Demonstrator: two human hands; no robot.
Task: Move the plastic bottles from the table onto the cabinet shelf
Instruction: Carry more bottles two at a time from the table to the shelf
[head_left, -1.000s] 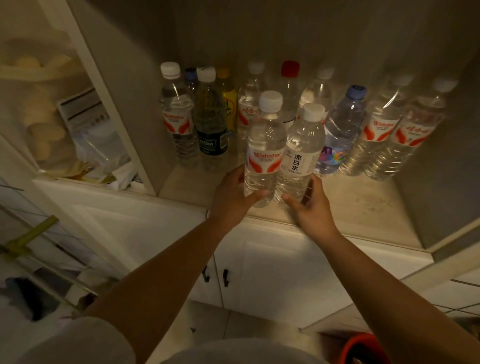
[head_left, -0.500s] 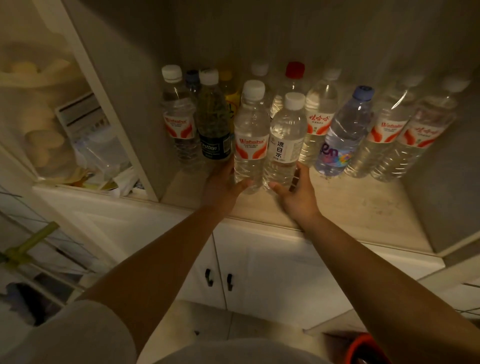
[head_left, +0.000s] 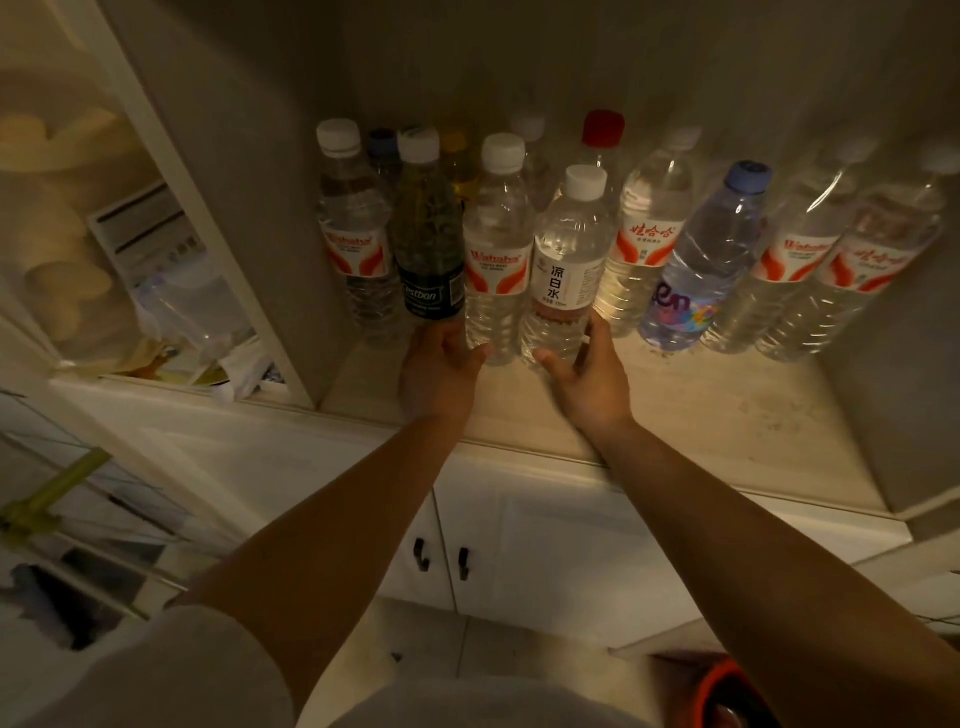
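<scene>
Two clear plastic bottles stand upright and touching on the pale cabinet shelf (head_left: 701, 415): the red-labelled bottle (head_left: 496, 249) just beyond the left hand (head_left: 441, 364), the white-labelled bottle (head_left: 566, 265) beyond the right hand (head_left: 584, 371). Both hands cup the bases, fingers loosely curled; firm grip cannot be told.

Dim warm light; white cupboard doors (head_left: 545, 551), tiled floor (head_left: 431, 644)

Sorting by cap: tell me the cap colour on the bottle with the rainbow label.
Light blue cap on the rainbow-label bottle, seen in the head view.
</scene>
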